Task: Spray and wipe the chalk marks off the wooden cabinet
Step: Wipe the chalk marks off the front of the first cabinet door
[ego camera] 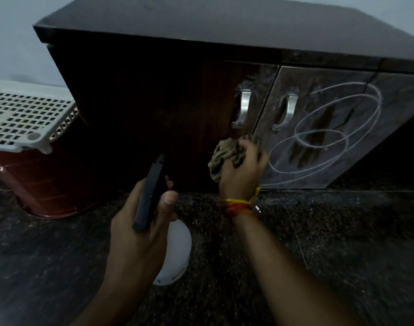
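A low dark wooden cabinet (154, 95) stands against the wall with two doors and two metal handles. White chalk loops (330, 128) cover the right door, whose surface looks wet and streaky. My right hand (242, 165) is closed around a crumpled beige cloth (225, 156), pressed against the lower cabinet front where the two doors meet. My left hand (140, 222) holds a spray bottle (175, 250) with a white body and a black trigger head, nozzle pointing at the left door. The left door shows no chalk.
A red-brown plastic bin (48, 180) with a white perforated lid stands left of the cabinet, close to its side. The floor (342, 243) is dark speckled stone. A red and yellow thread band circles my right wrist.
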